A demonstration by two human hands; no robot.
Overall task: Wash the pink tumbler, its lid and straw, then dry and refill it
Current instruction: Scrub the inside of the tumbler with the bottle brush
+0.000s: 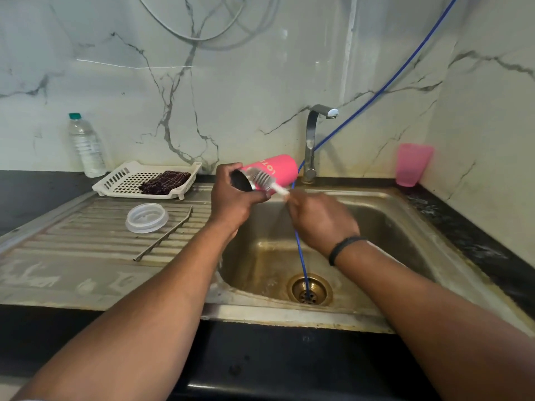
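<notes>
Head view: left hand [231, 195] grips tumbler [278, 169] above sink [376, 198]; right hand [321, 221] grips brush [265, 180].

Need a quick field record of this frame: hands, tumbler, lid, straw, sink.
left hand: grips pink tumbler at its open end, tumbler on its side above the sink
right hand: holds white bottle brush, blurred, bristles at the tumbler mouth
clear round lid: on ribbed drainboard
bent metal straw: on drainboard, right of lid
steel sink: blue hose runs into drain
</notes>
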